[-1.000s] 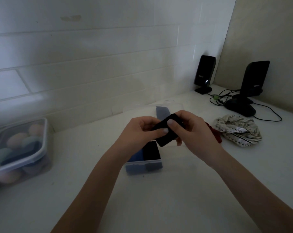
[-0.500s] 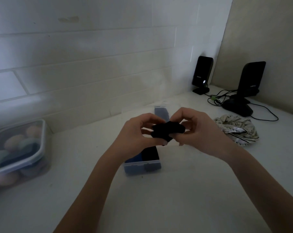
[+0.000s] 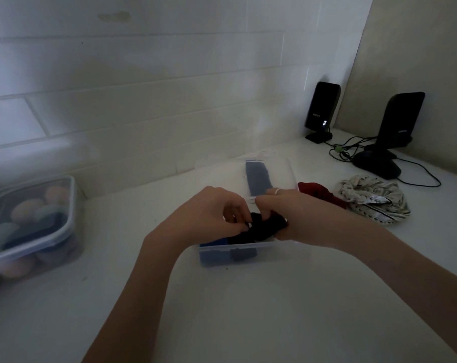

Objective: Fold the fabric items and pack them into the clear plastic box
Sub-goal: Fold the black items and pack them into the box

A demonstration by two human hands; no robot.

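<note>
Setting: a dim white tabletop (image 3: pixel 248 310) set against a wall of white rectangular tiles, with a beige panel at the right corner.

Change: a second ago the small folded black fabric piece (image 3: pixel 265 227) was held up clear of the clear plastic box (image 3: pixel 248 254); now both hands have dropped it to the box mouth, so folding looks finished and packing is under way.

Left hand: the left hand (image 3: pixel 217 216) has curled fingertips pinching the black fabric's left end.

Right hand: the right hand (image 3: pixel 300 213) grips the other end, fingers wrapped over it (a pale ring shows on one finger).

Task item: the black fabric sits at the box opening, partly above the rim – whether it already rests on the contents I cannot tell.

Box contents: a folded blue fabric piece (image 3: pixel 213 254) and another dark piece lie against the near wall.

Lid: the clear box lid (image 3: pixel 279 174) lies behind the box, a dark blue rectangle showing through or on it.

Still to pack: a dark red fabric piece (image 3: pixel 319 191) and a crumpled cream patterned fabric piece (image 3: pixel 371 199) wait to the right – so the job seems about half done.

Other things: a lidded plastic container of pastel rounded pieces (image 3: pixel 31 224) at far left; two black desktop speakers (image 3: pixel 321 111) with cables at the back right.

Writing: small pale lettering marks each speaker's front, too blurred to read.
</note>
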